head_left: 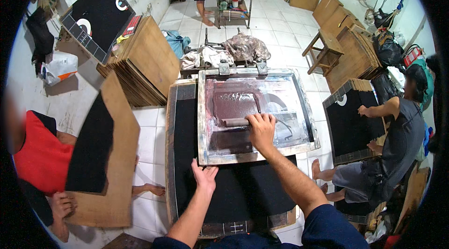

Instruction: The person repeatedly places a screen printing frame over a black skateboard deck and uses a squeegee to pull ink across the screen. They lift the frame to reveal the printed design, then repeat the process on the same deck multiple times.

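Your right hand (262,129) is closed over the squeegee (235,121), fingers wrapped over its right part from above, while your left hand (205,177) is well apart from it, palm up and fingers loosely spread at the near left corner of the frame (243,157); whether those fingers bear on the wood or only hover beside it, you cannot tell from here; the squeegee is over the mesh (283,129), just on your side of the wet, dark red ink (236,101); its long axis runs left to right, roughly along the frame's near rail, with the bare end pointing left and the other end hidden by your hand; it looks light and stiff in the body, probably with a softer blade underneath, and ink could make it slippery, so the dry top edge, near mid-length, seems the surest hold for even pressure; the frame, lying over the black cloth (243,193) on the board (170,169), looks rigid and rather heavier, best taken by its near rail, since two clamps (224,68) grip the far one; its mesh is likely taut and easily marred, so keep fingertips off it; the cloth looks soft and limp, and it lies flat, stretching lengthwise away from you.
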